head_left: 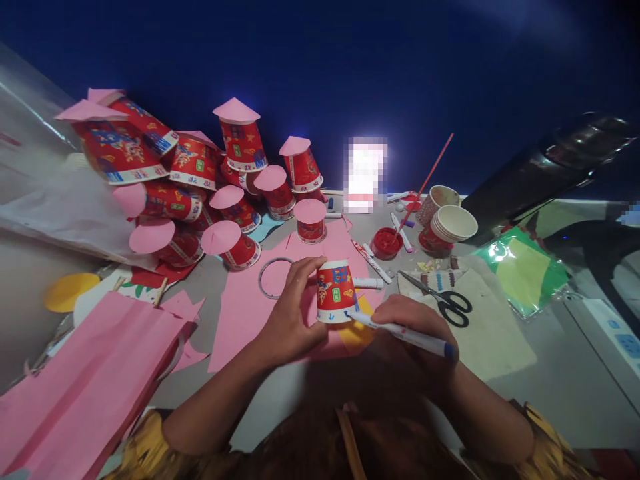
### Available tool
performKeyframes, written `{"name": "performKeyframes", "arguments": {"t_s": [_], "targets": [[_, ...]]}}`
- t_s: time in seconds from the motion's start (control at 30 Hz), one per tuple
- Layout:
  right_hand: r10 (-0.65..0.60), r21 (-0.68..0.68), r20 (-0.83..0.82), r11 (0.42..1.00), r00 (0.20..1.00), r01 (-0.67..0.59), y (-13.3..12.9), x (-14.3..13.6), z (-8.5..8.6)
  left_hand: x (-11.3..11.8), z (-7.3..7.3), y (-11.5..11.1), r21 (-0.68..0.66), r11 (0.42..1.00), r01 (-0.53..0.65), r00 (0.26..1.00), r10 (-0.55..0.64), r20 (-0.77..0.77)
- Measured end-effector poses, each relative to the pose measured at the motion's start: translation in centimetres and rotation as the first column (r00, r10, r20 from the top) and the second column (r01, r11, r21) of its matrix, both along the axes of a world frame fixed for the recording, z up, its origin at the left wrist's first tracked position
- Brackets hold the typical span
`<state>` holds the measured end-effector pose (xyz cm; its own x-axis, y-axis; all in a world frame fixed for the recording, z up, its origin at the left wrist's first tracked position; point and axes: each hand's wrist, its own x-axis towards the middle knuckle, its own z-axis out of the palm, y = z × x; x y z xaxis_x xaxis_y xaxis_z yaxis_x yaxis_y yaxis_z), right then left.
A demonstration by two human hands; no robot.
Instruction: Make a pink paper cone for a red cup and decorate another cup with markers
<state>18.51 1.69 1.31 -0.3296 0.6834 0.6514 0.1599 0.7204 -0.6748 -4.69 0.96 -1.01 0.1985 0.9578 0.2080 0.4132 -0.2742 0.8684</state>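
Upside down in the middle is a red printed paper cup [335,293] with a white band at its lower edge. My left hand [296,313] holds it from the left, thumb near the base and fingers at the top. In my right hand [420,327] is a white marker [407,335] with a blue end; its tip touches the white band at the lower right. Small blue marks show on that band. Below the cup lies a large pink paper sheet [235,327], with a yellow piece [361,333] on it.
Many red cups with pink cone tops [243,143] are stacked at the back left. Scissors [453,307], a red paint pot [386,243], stacked cups [453,223] and loose markers are on the right. Folded pink paper [90,380] lies at the left, and a lit phone [366,175] stands behind.
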Motion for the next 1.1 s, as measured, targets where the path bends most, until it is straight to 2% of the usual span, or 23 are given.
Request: {"name": "performKeyframes", "arguments": {"t_s": [0.13,0.37,0.73,1.0,1.1], "targets": [[-0.017,0.037,0.058,0.999,0.998,0.015,-0.1,0.2,0.4,0.0,0.2,0.0,0.008,1.000,0.002,1.000,-0.002,0.003],[-0.117,0.049,0.091,0.992,0.989,0.113,-0.5,0.5,0.5,0.1,0.2,-0.1,0.002,1.000,-0.006,1.000,0.006,0.024],[-0.104,0.093,0.094,0.991,0.990,0.095,-0.1,0.5,0.4,0.0,0.1,-0.1,-0.009,1.000,0.006,0.998,-0.006,0.069],[-0.106,0.016,0.032,0.994,0.994,0.106,-0.4,0.9,-0.3,0.0,0.0,0.0,0.008,1.000,-0.003,0.999,0.003,0.049],[-0.166,-0.008,0.004,0.986,0.986,0.166,-0.5,0.9,-0.5,0.0,0.0,0.0,0.026,1.000,-0.006,0.999,0.004,0.044]]}}
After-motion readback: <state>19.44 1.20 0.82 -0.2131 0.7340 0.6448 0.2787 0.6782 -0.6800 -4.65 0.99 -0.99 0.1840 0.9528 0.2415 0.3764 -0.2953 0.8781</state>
